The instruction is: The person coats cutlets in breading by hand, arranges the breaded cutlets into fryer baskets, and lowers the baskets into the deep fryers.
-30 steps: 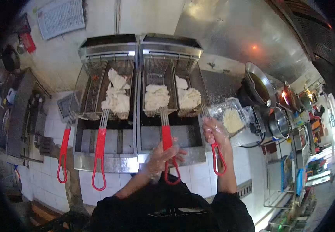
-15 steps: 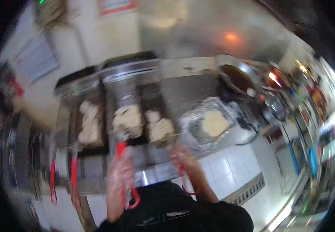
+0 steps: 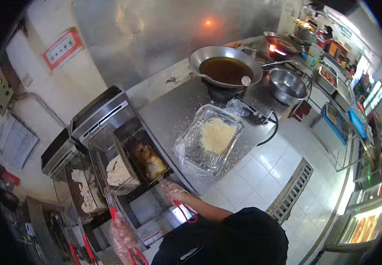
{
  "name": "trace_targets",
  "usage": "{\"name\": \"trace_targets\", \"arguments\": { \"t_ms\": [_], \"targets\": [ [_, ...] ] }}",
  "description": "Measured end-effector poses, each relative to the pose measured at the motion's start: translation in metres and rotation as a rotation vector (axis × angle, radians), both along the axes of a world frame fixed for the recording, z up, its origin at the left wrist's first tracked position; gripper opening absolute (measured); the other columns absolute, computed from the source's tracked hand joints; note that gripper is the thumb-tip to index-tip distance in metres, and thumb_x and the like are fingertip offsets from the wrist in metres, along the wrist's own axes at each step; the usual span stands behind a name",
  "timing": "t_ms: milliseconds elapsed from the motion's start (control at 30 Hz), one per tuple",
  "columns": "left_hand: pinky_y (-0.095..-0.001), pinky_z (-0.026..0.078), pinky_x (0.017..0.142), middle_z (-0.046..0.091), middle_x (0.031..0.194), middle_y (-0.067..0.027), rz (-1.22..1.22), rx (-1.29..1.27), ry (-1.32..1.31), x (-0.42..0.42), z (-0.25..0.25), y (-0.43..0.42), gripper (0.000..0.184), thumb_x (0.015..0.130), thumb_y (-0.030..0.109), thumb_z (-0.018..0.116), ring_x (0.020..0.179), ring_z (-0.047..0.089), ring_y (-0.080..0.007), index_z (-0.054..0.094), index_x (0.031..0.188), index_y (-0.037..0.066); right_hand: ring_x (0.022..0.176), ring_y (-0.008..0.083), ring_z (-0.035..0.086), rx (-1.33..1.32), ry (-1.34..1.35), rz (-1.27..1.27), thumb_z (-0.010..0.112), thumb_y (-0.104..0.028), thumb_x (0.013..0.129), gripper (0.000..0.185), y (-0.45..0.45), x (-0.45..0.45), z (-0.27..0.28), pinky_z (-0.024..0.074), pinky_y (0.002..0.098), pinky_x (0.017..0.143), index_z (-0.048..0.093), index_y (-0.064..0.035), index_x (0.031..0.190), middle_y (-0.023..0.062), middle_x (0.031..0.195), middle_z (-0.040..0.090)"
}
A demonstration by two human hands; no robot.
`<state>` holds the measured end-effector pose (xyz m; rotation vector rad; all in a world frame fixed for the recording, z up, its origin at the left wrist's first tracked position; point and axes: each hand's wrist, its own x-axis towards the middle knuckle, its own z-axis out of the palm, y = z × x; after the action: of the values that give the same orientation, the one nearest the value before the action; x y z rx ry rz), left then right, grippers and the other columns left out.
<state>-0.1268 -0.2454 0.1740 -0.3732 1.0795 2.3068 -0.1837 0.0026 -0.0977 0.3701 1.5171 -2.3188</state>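
My left hand [image 3: 123,232], in a clear plastic glove, is closed round the red handle [image 3: 113,213] of a wire fryer basket [image 3: 132,189]. Pale, batter-coated food [image 3: 119,171] fills that basket, which sits raised in the middle of the deep fryer. Also gloved, my right hand [image 3: 173,191] grips the handle of another basket at the fryer's right well. Food [image 3: 149,161] in that well lies in dark oil. A red handle loop [image 3: 186,211] hangs below my right wrist. At the left, a third basket holds more pale food [image 3: 85,192].
On the steel counter [image 3: 166,110] right of the fryer, a plastic-lined tray [image 3: 191,152] holds pale crumbs [image 3: 217,134]. Behind it stands a wok [image 3: 195,59] of dark oil, beside a metal bowl [image 3: 288,84]. A flame [image 3: 277,50] burns under a farther pan.
My view has swung to the right. The right-hand basket's food has gone from raised and pale to down in the dark oil. Both hands still hold handles.
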Motion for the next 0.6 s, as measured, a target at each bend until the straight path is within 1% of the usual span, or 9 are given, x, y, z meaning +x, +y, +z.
{"name": "trace_targets", "arguments": {
  "t_ms": [100,133,167,233,267,333,400,467,600],
  "targets": [
    [-0.0269,0.027,0.027,0.041,0.054,0.0050,-0.011,0.115,-0.101,0.002,0.002,-0.001,0.029,0.101,0.045,0.043,0.034,0.034,-0.0091,0.056,0.092,0.020,0.047,0.0145,0.053,0.183,-0.121,0.010,0.058,-0.030,0.095,0.024,0.001,0.000,0.021,0.0404,0.0300,0.031,0.053,-0.0099,0.108,0.0041,0.067,0.054],
    [-0.0275,0.028,0.027,0.041,0.054,0.0048,0.044,0.135,-0.187,0.002,0.006,0.013,0.031,0.101,0.046,0.042,0.034,0.034,-0.0096,0.056,0.090,0.020,0.055,0.0214,0.057,0.171,-0.110,-0.037,0.057,-0.030,0.095,0.029,0.001,0.003,0.030,0.0485,0.0379,0.042,0.055,-0.0065,0.111,0.0082,0.073,0.056],
    [-0.0282,0.028,0.027,0.041,0.054,0.0045,0.106,0.152,-0.276,0.004,0.009,0.018,0.033,0.101,0.047,0.041,0.035,0.035,-0.0101,0.056,0.088,0.021,0.058,0.0260,0.058,0.514,-0.009,-0.047,0.057,-0.030,0.095,0.030,0.006,0.008,0.036,0.0504,0.0421,0.051,0.055,-0.0061,0.113,0.0111,0.076,0.058],
    [-0.0297,0.030,0.030,0.039,0.053,0.0040,0.024,0.140,-0.271,0.000,-0.031,0.003,0.034,0.101,0.048,0.040,0.035,0.035,-0.0124,0.053,0.087,0.019,0.073,0.0357,0.063,1.180,0.575,-0.541,0.059,-0.029,0.093,0.034,0.009,0.012,0.056,0.0499,0.0475,0.077,0.056,-0.0061,0.117,0.0203,0.091,0.063],
    [-0.0290,0.030,0.030,0.038,0.052,0.0041,0.021,0.148,-0.264,0.000,-0.026,0.006,0.036,0.100,0.049,0.041,0.035,0.035,-0.0120,0.052,0.084,0.019,0.095,0.0318,0.064,1.236,0.393,-0.408,0.060,-0.026,0.092,0.032,0.012,0.015,0.094,0.0495,0.0433,0.083,0.057,-0.0062,0.116,0.0206,0.108,0.064],
    [-0.0274,0.028,0.030,0.036,0.050,0.0040,0.031,0.139,-0.297,-0.005,-0.004,0.028,0.040,0.099,0.052,0.043,0.034,0.035,-0.0110,0.049,0.079,0.018,0.114,0.0366,0.057,0.815,0.313,0.081,0.053,-0.036,0.096,0.042,0.013,0.021,0.166,0.0467,0.0464,0.094,0.051,-0.0056,0.126,0.0219,0.124,0.057],
    [-0.0276,0.026,0.029,0.037,0.051,0.0039,0.068,-0.095,-0.183,-0.001,0.006,0.047,0.046,0.097,0.057,0.041,0.033,0.032,-0.0116,0.051,0.081,0.016,0.104,0.0303,0.061,0.307,0.437,0.239,0.052,-0.042,0.097,0.040,-0.033,0.019,0.169,0.0490,0.0423,0.089,0.057,-0.0059,0.114,0.0168,0.112,0.063],
    [-0.0278,0.025,0.028,0.038,0.052,0.0034,0.044,-0.202,-0.108,0.010,0.007,0.040,0.050,0.096,0.061,0.041,0.033,0.031,-0.0119,0.051,0.079,0.015,0.092,0.0217,0.064,-0.245,0.185,0.330,0.054,-0.046,0.097,0.042,-0.070,0.018,0.223,0.0506,0.0378,0.082,0.061,-0.0055,0.102,0.0092,0.099,0.067],
    [-0.0248,0.027,0.030,0.036,0.053,0.0049,0.007,-0.111,-0.013,0.023,-0.001,0.025,0.043,0.097,0.054,0.046,0.035,0.033,-0.0094,0.047,0.079,0.015,0.083,0.0167,0.060,-0.105,0.267,0.297,0.057,-0.043,0.096,0.039,-0.102,0.013,0.219,0.0488,0.0320,0.077,0.063,-0.0039,0.096,0.0060,0.089,0.066]
  ]
}}
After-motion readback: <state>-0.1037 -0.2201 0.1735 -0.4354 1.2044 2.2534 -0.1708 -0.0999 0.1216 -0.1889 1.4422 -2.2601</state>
